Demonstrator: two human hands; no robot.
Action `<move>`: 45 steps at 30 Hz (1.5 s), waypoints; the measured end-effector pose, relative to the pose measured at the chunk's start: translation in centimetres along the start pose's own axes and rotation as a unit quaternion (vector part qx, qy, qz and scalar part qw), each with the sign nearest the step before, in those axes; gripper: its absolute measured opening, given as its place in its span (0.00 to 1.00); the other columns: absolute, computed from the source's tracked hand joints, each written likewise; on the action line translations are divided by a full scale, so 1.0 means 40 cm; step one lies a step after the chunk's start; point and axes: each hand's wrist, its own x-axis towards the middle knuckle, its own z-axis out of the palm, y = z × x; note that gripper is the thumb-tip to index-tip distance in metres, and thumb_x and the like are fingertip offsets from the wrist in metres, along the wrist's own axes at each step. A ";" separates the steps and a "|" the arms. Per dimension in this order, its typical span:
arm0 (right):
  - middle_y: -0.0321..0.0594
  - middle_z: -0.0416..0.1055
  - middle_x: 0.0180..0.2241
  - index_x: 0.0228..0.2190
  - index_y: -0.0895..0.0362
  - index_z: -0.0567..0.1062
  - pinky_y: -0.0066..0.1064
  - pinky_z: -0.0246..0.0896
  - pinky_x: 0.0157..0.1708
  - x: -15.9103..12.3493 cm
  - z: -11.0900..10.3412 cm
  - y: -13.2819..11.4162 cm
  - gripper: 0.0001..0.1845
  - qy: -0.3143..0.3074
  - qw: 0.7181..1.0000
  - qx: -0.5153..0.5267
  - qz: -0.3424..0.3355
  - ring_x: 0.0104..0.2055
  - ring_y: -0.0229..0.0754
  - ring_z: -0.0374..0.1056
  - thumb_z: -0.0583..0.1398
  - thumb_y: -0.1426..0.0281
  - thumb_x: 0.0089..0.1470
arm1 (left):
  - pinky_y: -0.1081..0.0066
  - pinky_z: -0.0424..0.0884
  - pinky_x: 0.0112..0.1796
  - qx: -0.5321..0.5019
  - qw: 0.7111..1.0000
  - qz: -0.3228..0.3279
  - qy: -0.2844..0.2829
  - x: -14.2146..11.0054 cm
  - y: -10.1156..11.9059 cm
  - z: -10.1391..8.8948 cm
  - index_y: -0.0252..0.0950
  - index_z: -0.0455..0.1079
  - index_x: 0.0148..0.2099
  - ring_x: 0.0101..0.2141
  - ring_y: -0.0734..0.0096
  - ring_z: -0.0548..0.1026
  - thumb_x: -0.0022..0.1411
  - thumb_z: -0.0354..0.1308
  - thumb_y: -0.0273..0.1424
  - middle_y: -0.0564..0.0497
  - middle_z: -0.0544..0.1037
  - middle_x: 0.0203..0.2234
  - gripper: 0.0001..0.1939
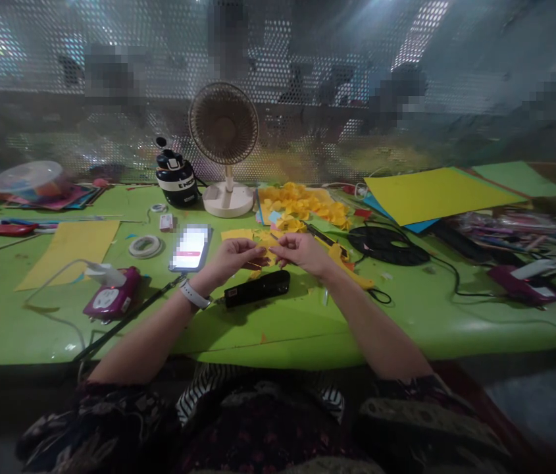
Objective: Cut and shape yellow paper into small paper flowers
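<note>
My left hand (233,258), with a white watch band at its wrist, is closed in a pinch at a small yellow paper piece (264,239). From the other side my right hand (304,254) pinches the same piece, its fingertips close to those of the left. The piece's exact shape is partly hidden by the fingers. Just below the hands lies a black stapler (258,289). Behind them is a pile of yellow paper flowers (302,201). A yellow-handled tool (351,268) lies beside my right wrist, partly hidden by the arm.
A phone (191,249), tape roll (145,246) and purple power strip (114,293) are on the left. Behind stand a black bottle (177,183) and a fan (229,201). Right are a black disc (389,245), yellow sheets (440,194) and another purple power strip (519,286) with its cable.
</note>
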 end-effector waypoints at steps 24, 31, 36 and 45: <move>0.33 0.71 0.24 0.26 0.59 0.72 0.28 0.67 0.31 0.011 -0.003 -0.005 0.23 0.025 0.999 -0.034 -0.034 0.26 0.33 0.68 0.73 0.55 0.39 | 0.70 0.79 0.37 -0.018 0.999 0.035 0.013 -0.002 0.007 0.006 0.30 0.74 0.34 0.29 0.70 0.81 0.45 0.74 0.45 0.47 0.82 0.27 0.24; 0.33 0.71 0.23 0.28 0.59 0.73 0.26 0.61 0.25 -0.015 -0.017 -0.014 0.20 0.015 0.998 -0.057 -0.013 0.25 0.32 0.67 0.72 0.59 0.42 | 0.69 0.79 0.39 -0.013 1.000 0.016 -0.009 -0.010 0.010 0.017 0.30 0.74 0.35 0.30 0.71 0.81 0.46 0.74 0.43 0.47 0.82 0.28 0.23; 0.33 0.71 0.23 0.28 0.60 0.73 0.23 0.60 0.23 -0.034 -0.015 -0.004 0.16 0.037 0.999 -0.037 0.010 0.24 0.31 0.67 0.72 0.66 0.43 | 0.65 0.79 0.41 0.005 1.000 -0.013 -0.024 -0.012 0.010 0.021 0.31 0.74 0.35 0.30 0.70 0.81 0.48 0.73 0.40 0.46 0.83 0.29 0.19; 0.31 0.71 0.21 0.30 0.60 0.73 0.20 0.62 0.21 -0.062 -0.031 0.023 0.12 0.061 0.997 0.016 0.035 0.22 0.29 0.66 0.71 0.75 0.45 | 0.65 0.78 0.40 0.023 0.998 -0.031 -0.050 -0.017 0.005 0.032 0.31 0.72 0.35 0.30 0.69 0.82 0.50 0.73 0.34 0.46 0.83 0.29 0.16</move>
